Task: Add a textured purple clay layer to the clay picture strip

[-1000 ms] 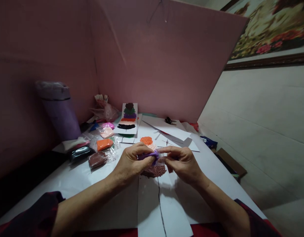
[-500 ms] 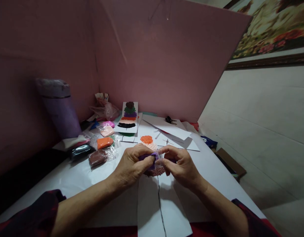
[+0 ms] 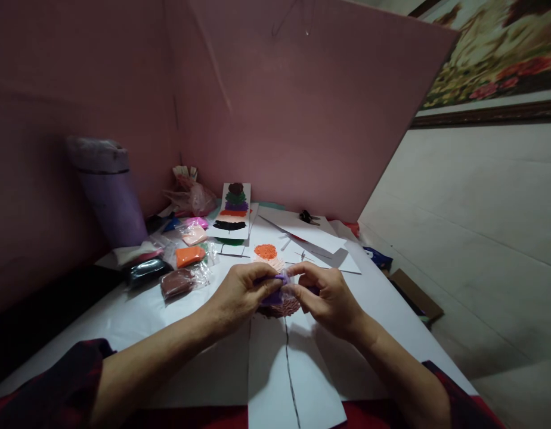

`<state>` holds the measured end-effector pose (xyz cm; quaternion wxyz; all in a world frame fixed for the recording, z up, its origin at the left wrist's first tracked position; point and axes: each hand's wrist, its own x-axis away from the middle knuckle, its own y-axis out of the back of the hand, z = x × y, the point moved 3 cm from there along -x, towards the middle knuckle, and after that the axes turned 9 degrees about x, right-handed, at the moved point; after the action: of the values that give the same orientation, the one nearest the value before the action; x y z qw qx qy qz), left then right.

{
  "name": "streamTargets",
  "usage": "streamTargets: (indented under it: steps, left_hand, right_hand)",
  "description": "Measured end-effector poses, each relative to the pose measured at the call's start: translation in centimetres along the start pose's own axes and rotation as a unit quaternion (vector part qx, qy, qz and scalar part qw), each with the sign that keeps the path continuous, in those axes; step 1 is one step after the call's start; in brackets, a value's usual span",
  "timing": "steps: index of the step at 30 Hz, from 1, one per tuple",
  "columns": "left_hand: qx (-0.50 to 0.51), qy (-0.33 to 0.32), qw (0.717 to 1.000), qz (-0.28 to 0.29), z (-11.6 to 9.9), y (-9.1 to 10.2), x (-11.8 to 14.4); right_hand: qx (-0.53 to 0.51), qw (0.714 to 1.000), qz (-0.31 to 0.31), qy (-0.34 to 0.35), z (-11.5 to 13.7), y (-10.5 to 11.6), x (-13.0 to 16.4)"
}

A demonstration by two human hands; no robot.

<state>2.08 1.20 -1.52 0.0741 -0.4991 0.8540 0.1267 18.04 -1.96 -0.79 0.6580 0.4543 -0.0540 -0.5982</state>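
Two hands pinching a lump of purple clay above the white table

The left hand [image 3: 240,292] is curled closed around the purple clay [image 3: 272,285], while the right hand [image 3: 324,295] nips its 3 o'clock end with closed fingertips, just over a strip of paper [image 3: 275,369] bearing a pinkish textured clay patch [image 3: 282,307]. The clay looks light, soft and slightly tacky, easily dented, so it is best taken by its thicker middle. Bagged clay pieces [image 3: 181,268] lie at 10 o'clock, a purple tumbler [image 3: 108,196] beyond them

Dark red sleeves pushed up, forearms bare, no rings or watch visible.
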Motion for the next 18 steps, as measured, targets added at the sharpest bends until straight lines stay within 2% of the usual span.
streamTargets:
  steps: [5,11,18]
  left_hand:
    - [-0.071,-0.019,0.997,0.013,-0.08,-0.15,0.20]
    - [-0.089,-0.029,0.995,0.020,0.09,-0.27,0.36]
    - [-0.102,-0.030,0.994,0.018,-0.01,-0.58,0.52]
  right_hand:
    - [0.075,0.996,0.030,0.038,0.26,-0.43,0.34]
    - [0.141,0.985,0.057,0.080,0.88,-0.65,0.59]
    - [0.099,0.992,0.057,0.056,0.61,-0.80,0.65]
